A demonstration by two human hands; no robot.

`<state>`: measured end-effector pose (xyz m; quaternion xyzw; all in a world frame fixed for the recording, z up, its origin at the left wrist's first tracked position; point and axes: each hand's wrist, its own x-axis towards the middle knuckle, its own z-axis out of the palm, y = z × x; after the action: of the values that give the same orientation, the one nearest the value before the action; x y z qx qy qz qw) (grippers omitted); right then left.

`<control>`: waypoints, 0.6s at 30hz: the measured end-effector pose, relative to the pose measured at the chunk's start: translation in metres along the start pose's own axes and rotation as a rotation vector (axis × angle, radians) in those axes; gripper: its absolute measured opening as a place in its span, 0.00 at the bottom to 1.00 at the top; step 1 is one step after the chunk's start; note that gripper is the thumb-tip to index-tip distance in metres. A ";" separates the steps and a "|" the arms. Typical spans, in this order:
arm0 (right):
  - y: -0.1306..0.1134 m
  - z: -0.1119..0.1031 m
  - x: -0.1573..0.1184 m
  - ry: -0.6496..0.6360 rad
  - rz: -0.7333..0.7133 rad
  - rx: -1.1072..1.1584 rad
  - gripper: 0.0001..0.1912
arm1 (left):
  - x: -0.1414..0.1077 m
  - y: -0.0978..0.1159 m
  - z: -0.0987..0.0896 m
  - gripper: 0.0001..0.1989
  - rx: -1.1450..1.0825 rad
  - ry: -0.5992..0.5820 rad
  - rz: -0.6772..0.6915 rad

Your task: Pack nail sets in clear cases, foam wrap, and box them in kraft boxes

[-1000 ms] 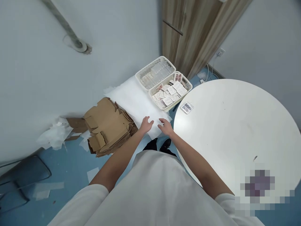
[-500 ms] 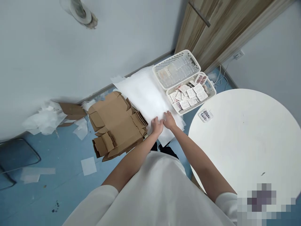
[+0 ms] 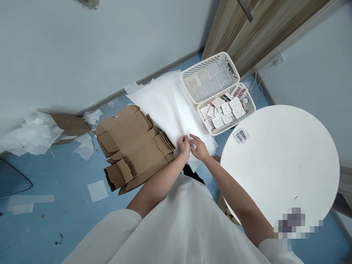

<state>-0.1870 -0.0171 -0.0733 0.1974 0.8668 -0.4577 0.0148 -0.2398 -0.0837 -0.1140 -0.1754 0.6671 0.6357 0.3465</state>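
White sheets [image 3: 169, 98], left hand [image 3: 184, 145] above, grip unclear, right hand [image 3: 200, 149], fingers parted, printed cards [image 3: 226, 109] illegible

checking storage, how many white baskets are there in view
2. One white basket, holding clear plastic pieces, is nearer the wall; the other basket, holding small cards, sits beside it, nearer the round table. Any under the table would be hidden.

Arms [image 3: 166, 175] converging, left fingers [image 3: 182, 139] curl beside the looser right fingers [image 3: 194, 138].
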 end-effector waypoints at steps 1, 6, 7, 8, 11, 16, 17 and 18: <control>-0.001 -0.002 0.004 0.060 0.032 -0.016 0.18 | 0.000 0.000 -0.001 0.12 -0.002 -0.003 0.011; -0.005 -0.009 0.031 0.114 0.199 -0.205 0.21 | -0.003 -0.001 -0.002 0.13 -0.024 -0.050 0.073; -0.007 -0.010 0.036 0.079 0.219 -0.253 0.18 | -0.003 -0.002 -0.001 0.13 -0.014 -0.055 0.079; -0.009 -0.011 0.038 0.054 0.237 -0.308 0.15 | -0.004 -0.002 -0.001 0.13 -0.001 -0.057 0.086; -0.015 -0.013 0.040 0.053 0.302 -0.472 0.14 | -0.007 -0.003 -0.001 0.11 0.033 -0.046 0.098; -0.016 -0.019 0.036 0.123 0.408 -0.585 0.17 | -0.017 0.001 -0.001 0.20 0.127 -0.022 0.136; -0.015 -0.021 0.035 0.145 0.413 -0.587 0.18 | -0.019 0.002 0.000 0.20 0.154 -0.019 0.154; -0.014 -0.023 0.035 0.170 0.408 -0.584 0.18 | -0.021 0.003 0.000 0.21 0.177 -0.020 0.170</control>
<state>-0.2205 0.0056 -0.0560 0.3911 0.9018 -0.1605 0.0894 -0.2270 -0.0879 -0.0976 -0.0807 0.7296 0.6031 0.3121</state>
